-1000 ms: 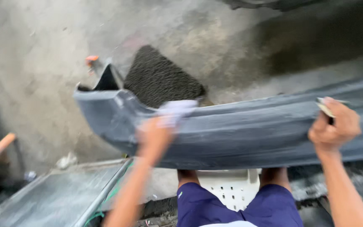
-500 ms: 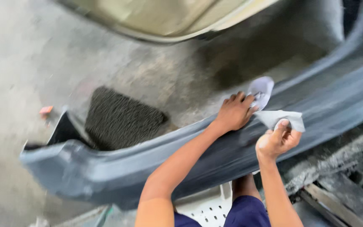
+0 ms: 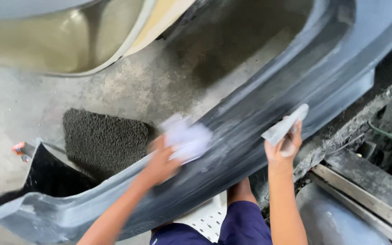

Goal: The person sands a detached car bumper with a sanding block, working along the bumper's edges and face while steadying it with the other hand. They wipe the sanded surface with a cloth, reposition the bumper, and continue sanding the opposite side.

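Far left of the frame there's a small orange-red bit [image 3: 18, 148] on the concrete floor [image 3: 32, 104], right by the dark open end of the bumper [image 3: 259, 113]. That bumper is a long grey car panel running from the lower left corner all the way up to the upper right, scuffed pale along the middle. Behind it, left of centre, a dark coarse mat [image 3: 103, 140] lies on the floor, and in the upper left there's a curved beige panel [image 3: 69, 36].

Around the middle, the left hand [image 3: 162, 163] is pressed flat onto the bumper with a pale sheet of sandpaper [image 3: 188, 139] under the fingers; it's blurry so can't see more detail. A bit right of that, the right hand [image 3: 283, 147] is pinched shut on a folded grey piece [image 3: 286, 124], held just at the bumper's lower edge. Bottom centre you get blue shorts [image 3: 246, 222] and a white perforated stool [image 3: 205, 218]. Lower right is wooden planks [image 3: 364, 190] and debris.
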